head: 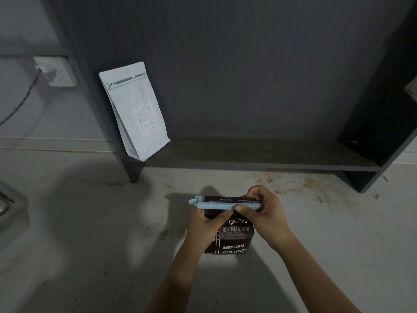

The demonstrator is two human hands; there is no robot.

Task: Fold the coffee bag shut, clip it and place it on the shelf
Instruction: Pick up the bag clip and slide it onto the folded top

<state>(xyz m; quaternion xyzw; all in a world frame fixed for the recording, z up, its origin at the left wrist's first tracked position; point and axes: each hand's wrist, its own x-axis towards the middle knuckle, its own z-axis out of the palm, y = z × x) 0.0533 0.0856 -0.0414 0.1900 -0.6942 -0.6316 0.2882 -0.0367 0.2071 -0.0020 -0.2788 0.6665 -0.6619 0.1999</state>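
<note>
A dark brown coffee bag (234,241) with white print stands on the pale floor in front of me. Its top is folded over, and a long light-blue clip (216,205) lies across the fold. My left hand (203,229) grips the bag's left side just under the clip. My right hand (266,213) pinches the clip's right end, thumb in front and fingers behind. The dark grey shelf (259,161) runs low across the view beyond the bag.
A white coffee bag (135,111) leans upright at the shelf's left end, against the side panel. A wall socket (56,72) with a plug and cable sits at the left. Brown stains mark the floor before the shelf. A grey object (9,208) lies at far left.
</note>
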